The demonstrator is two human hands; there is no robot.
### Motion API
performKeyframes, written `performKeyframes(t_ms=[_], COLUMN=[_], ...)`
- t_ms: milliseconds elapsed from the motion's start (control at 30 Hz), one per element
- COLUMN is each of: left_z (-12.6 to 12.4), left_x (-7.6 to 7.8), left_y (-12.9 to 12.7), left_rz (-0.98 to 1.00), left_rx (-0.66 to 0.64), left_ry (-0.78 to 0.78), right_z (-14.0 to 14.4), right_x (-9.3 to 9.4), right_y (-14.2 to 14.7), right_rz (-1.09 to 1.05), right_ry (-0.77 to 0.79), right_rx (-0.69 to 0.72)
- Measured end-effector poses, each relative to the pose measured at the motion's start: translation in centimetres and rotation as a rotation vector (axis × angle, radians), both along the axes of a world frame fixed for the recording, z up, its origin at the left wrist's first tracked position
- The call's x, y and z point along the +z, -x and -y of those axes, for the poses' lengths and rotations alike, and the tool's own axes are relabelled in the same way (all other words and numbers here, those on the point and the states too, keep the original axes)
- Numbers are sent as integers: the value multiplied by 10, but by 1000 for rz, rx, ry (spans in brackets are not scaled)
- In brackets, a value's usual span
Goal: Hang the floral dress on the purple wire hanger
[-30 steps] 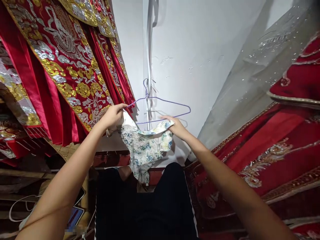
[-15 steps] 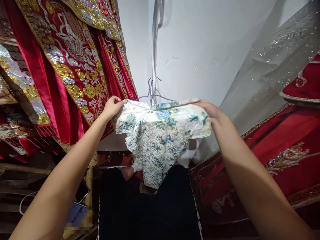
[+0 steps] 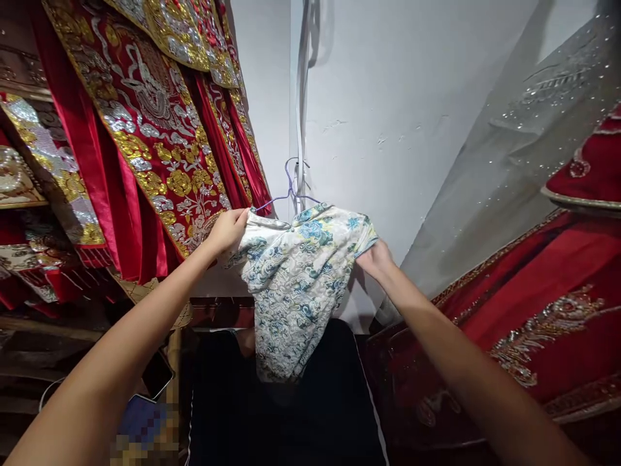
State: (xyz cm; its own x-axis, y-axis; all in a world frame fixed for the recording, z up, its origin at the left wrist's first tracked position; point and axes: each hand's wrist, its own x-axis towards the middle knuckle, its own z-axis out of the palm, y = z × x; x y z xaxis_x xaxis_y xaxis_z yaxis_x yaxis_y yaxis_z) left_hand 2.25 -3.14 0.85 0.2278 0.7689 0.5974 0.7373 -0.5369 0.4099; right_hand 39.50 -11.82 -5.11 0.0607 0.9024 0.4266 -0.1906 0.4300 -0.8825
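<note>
A white short-sleeved shirt with a blue, green and yellow floral and wave print hangs before me on a purple wire hanger. My left hand is closed on the cloth at the left shoulder, near the collar. At the right sleeve, my right hand has its fingers partly hidden inside or behind the cuff, with the thumb side showing. The hanger's arms pass into the neck opening, and most of its lower part is covered by cloth. The shirt's hem falls in front of my dark trousers.
Red garments with gold and silver embroidery hang on the left. A white cord runs down the wall behind the hanger. Sheer sparkling fabric and a red beaded garment fill the right. A phone lies low left.
My right hand has moved from the shirt's right shoulder inward and down to its sleeve cuff. That sleeve now droops and the shirt hangs narrower. My left hand keeps its hold, slightly lower.
</note>
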Motion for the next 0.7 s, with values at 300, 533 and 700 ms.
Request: performKeyframes(t_ms=[300,533,700], left_z=[4,4,39], left_x=[16,12,3], left_y=[-13,-20,-37], left_rz=[0,206,248], left_rx=[8,-181,-479], left_ry=[-87,39,153], right_z=[-38,20,10], right_x=[76,113,57], right_y=[-9,27,54], right_rz=[-98,628,1213], right_ry=[-97,-97,-244], right_rx=[67,395,119])
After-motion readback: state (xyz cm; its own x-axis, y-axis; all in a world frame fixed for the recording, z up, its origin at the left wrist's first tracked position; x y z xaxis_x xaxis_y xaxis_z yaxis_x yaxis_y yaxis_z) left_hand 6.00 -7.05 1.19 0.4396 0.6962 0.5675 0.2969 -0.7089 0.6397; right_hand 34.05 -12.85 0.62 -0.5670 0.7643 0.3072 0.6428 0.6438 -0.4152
